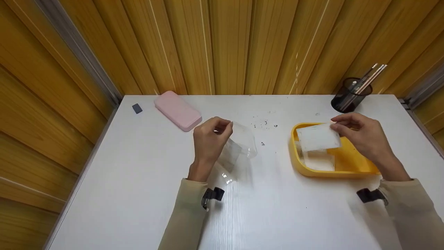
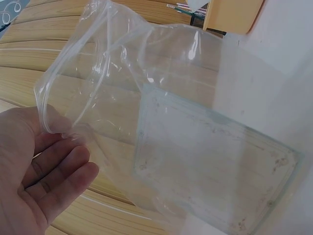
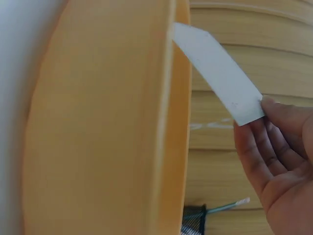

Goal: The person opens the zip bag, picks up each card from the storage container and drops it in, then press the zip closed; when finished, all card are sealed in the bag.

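My left hand [image 1: 210, 140] pinches the rim of a clear plastic zip bag [image 2: 93, 63], which hangs to its right above the table. Inside the bag is a flat, see-through rectangular pane [image 2: 210, 156] with brownish specks near its edges. Over on the right, my right hand [image 1: 369, 137] holds a thin whitish rectangular plate [image 1: 317, 138] by one corner, between thumb and fingers. That plate is tilted above the yellow bin [image 1: 327, 173] and overlaps its far-left rim in the head view. Another pale flat piece [image 1: 319, 163] lies inside the bin, partly covered.
A pink case [image 1: 178, 111] and a small dark block [image 1: 137, 108] lie at the back left. Behind the bin stands a black mesh cup [image 1: 350, 97] holding pencils. Small dark crumbs [image 1: 265, 123] dot the white table [image 1: 138, 194]; wood-look panels rise behind it.
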Tool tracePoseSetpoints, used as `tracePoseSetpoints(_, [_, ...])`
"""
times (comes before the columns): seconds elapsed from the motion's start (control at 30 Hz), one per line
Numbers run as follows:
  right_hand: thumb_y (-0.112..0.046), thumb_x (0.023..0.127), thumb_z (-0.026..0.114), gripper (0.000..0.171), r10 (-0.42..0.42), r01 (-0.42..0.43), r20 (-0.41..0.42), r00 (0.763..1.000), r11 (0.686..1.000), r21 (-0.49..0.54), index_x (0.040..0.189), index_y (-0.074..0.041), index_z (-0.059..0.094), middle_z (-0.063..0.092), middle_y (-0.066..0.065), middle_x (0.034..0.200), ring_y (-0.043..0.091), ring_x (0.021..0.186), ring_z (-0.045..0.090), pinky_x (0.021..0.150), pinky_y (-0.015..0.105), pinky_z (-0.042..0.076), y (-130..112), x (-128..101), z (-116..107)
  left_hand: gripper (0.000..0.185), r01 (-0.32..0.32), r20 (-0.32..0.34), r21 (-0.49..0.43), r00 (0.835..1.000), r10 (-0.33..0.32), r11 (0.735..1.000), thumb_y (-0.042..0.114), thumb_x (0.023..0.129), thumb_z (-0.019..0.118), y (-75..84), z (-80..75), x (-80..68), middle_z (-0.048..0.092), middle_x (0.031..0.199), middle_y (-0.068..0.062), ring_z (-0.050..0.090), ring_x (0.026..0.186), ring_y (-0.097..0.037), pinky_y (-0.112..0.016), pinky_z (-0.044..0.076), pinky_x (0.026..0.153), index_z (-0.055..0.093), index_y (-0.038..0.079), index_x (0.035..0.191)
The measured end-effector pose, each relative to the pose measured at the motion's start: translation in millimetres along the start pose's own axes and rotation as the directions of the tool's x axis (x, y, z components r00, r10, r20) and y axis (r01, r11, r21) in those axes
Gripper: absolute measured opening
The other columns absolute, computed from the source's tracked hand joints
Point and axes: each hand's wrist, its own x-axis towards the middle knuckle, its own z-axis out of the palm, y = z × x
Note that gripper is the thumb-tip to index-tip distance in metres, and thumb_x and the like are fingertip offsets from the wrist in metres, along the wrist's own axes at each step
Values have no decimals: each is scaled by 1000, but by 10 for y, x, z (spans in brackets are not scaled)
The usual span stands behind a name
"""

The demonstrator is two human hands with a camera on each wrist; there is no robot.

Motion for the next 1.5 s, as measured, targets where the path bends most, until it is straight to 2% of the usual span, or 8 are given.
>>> tracePoseSetpoints(0.07, [-7,99,76,22,-6,7,-49,999,1000,27,119,2,74,72,-13,98,-1,79,66,74,7,51,-92,7,35,5,0,-1,-1,1000,0,1000,-1,89,80,-6,5,-2,75,78,-6,72,66,-17,-25,61,63,77,2,85])
tracePoseSetpoints(0.17, [-5,97,78,21,-32,40,-121,992,997,65,117,2,75,72,-17,98,0,84,65,77,7,51,-245,19,101,6,0,-1,-1,1000,0,1000,-1,89,80,-12,11,-5,75,78,-6,71,66,-16,-26,61,62,77,2,85])
tracePoseSetpoints(0.33, [-2,95,79,22,-72,104,-205,976,983,150,116,3,76,74,-13,100,6,87,67,80,10,53,-538,25,222,5,2,6,5,1000,-2,1000,1,89,80,-4,18,-9,75,79,-5,71,66,-16,-26,60,63,78,3,85])
tracePoseSetpoints(0.57, [-4,95,80,21,-71,134,-236,969,955,265,115,3,76,75,-5,101,13,86,69,80,15,56,-898,1,410,6,-4,9,0,1000,4,1000,-1,88,81,-4,23,-15,75,78,-6,70,65,-16,-26,60,62,77,2,85])
tracePoseSetpoints(0.83, [-8,94,82,21,-68,131,-191,979,933,336,111,3,77,76,2,99,15,84,71,78,19,59,-1144,-5,637,6,-15,19,12,1000,14,1000,-1,89,79,-13,30,-28,75,77,-5,70,64,-15,-29,61,61,77,2,84])
tracePoseSetpoints(1.2, [-9,95,81,19,-120,165,-163,979,939,303,111,2,76,75,4,101,17,86,71,81,20,59,-1292,35,714,7,-26,13,19,1000,25,999,-1,88,79,5,40,17,74,76,-5,69,64,-15,-26,60,62,77,2,83])
tracePoseSetpoints(1.5, [-7,96,80,14,-150,148,-11,989,956,252,108,-3,78,76,8,98,15,78,68,73,17,57,-1402,24,828,7,-26,16,19,1000,26,999,-2,88,80,-7,45,-10,74,76,-5,69,63,-15,-26,60,61,76,2,83])
